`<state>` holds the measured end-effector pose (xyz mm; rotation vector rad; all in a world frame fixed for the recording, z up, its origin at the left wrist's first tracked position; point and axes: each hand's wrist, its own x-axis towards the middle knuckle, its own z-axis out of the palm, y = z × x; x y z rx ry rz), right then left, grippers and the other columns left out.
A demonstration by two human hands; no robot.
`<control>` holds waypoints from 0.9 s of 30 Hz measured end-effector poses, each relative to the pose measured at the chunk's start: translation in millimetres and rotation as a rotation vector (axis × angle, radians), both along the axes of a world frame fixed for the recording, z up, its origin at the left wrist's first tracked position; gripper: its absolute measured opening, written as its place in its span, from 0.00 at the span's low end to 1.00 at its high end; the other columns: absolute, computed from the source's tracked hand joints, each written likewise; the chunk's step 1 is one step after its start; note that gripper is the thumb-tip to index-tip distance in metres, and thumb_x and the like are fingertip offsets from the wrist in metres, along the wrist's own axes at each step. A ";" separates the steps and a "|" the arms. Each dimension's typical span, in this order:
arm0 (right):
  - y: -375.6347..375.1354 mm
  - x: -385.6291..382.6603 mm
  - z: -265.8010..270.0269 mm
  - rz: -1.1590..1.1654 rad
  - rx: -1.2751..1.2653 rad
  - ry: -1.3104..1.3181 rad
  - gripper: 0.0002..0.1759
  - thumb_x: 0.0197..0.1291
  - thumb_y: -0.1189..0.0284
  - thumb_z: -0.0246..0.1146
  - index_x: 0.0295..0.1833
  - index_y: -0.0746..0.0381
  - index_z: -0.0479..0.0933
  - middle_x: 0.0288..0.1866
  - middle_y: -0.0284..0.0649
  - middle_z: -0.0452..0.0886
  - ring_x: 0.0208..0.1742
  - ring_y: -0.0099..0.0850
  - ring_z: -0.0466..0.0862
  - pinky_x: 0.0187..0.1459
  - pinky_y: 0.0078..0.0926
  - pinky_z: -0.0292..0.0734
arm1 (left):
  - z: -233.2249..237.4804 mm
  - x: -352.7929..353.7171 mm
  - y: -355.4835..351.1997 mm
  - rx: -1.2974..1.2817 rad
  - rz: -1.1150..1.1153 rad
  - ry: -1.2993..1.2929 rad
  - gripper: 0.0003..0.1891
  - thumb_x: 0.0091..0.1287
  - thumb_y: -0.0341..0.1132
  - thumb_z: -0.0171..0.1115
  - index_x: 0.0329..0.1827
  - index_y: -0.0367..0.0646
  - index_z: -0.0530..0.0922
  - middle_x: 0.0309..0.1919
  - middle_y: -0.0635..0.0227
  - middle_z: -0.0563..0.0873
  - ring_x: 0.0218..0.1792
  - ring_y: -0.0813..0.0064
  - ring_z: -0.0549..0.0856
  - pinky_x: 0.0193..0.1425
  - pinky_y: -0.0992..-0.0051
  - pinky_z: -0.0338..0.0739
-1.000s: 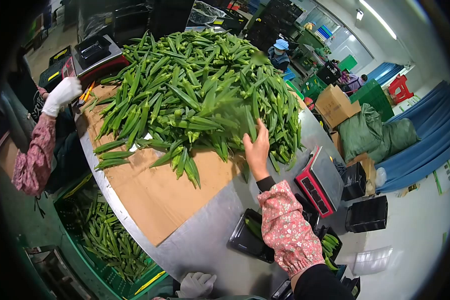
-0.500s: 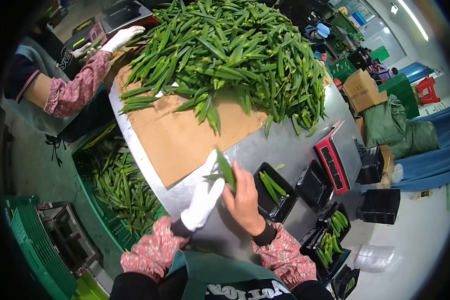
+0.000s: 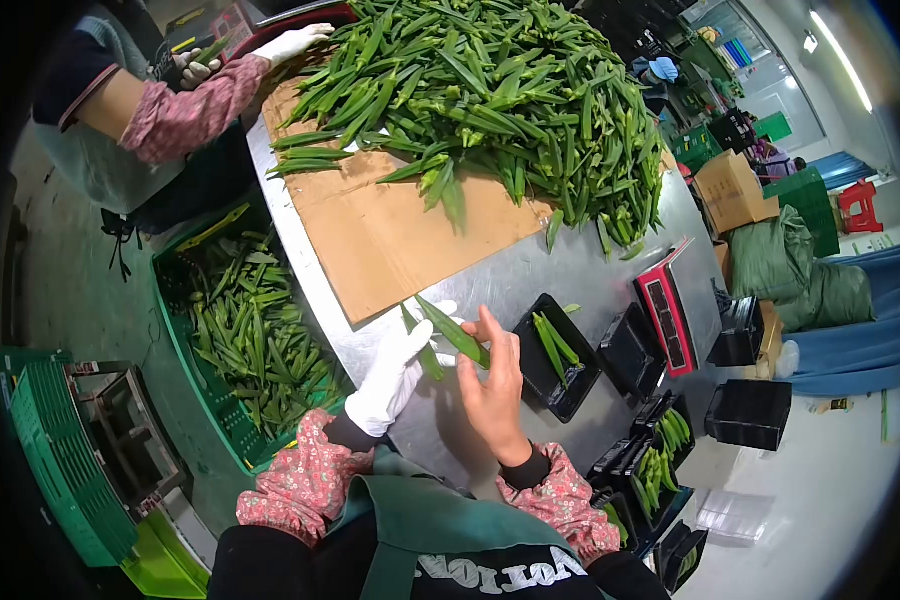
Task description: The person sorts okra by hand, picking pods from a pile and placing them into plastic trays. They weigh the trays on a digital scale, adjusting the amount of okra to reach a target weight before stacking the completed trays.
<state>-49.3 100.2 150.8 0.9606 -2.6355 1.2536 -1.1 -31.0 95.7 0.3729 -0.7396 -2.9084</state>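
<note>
My left hand (image 3: 382,385), in a white glove, is closed on two okra pods, one a long green okra pod (image 3: 452,333) slanting to the right. My bare right hand (image 3: 495,388) is beside it, thumb and fingers apart around that pod's right end; I see no firm grip there. Just right of this hand, a black tray (image 3: 560,402) holds a few okra pods (image 3: 555,345). Beyond my hands, a large okra heap (image 3: 510,110) covers the far part of the metal table (image 3: 480,285) and part of a cardboard sheet (image 3: 370,240).
A co-worker's gloved hand (image 3: 295,45) touches the heap's left side. A green crate (image 3: 195,375) of okra stands left, below the table edge. At right are an empty black tray (image 3: 632,348), a red scale (image 3: 667,325) and several filled trays (image 3: 655,475).
The okra between my hands has swung from nearly upright to slanting right, and two pods now show in the glove. My right hand's fingers have spread. The view has shifted slightly.
</note>
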 end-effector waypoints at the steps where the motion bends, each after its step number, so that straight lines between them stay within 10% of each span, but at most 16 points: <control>1: 0.1 1.5 0.7 0.004 0.010 0.011 0.35 0.56 0.85 0.61 0.72 0.67 0.64 0.52 0.47 0.81 0.52 0.43 0.77 0.57 0.39 0.72 | -1.8 2.1 0.0 0.007 -0.001 -0.009 0.25 0.73 0.34 0.60 0.70 0.37 0.66 0.60 0.58 0.79 0.59 0.70 0.81 0.57 0.70 0.82; 8: 1.9 9.9 1.8 0.061 0.046 0.141 0.37 0.52 0.88 0.61 0.72 0.69 0.65 0.53 0.50 0.79 0.52 0.48 0.75 0.57 0.43 0.70 | 6.4 6.7 12.5 -0.360 0.020 -0.072 0.24 0.69 0.28 0.63 0.68 0.37 0.71 0.49 0.65 0.82 0.42 0.78 0.82 0.39 0.78 0.80; 17: 8.2 23.4 8.0 0.079 0.080 0.306 0.34 0.47 0.91 0.61 0.65 0.67 0.72 0.51 0.47 0.79 0.52 0.46 0.77 0.55 0.41 0.72 | 14.2 11.2 15.8 -0.224 0.208 -0.167 0.16 0.76 0.41 0.57 0.56 0.39 0.79 0.40 0.68 0.85 0.35 0.80 0.82 0.34 0.80 0.78; 27: 16.6 27.0 0.9 0.065 0.046 0.463 0.25 0.43 0.93 0.60 0.49 0.64 0.75 0.54 0.46 0.76 0.54 0.47 0.76 0.56 0.42 0.72 | 27.5 19.7 2.9 -0.366 0.034 -0.102 0.17 0.72 0.33 0.61 0.61 0.35 0.77 0.42 0.66 0.87 0.35 0.83 0.83 0.35 0.82 0.77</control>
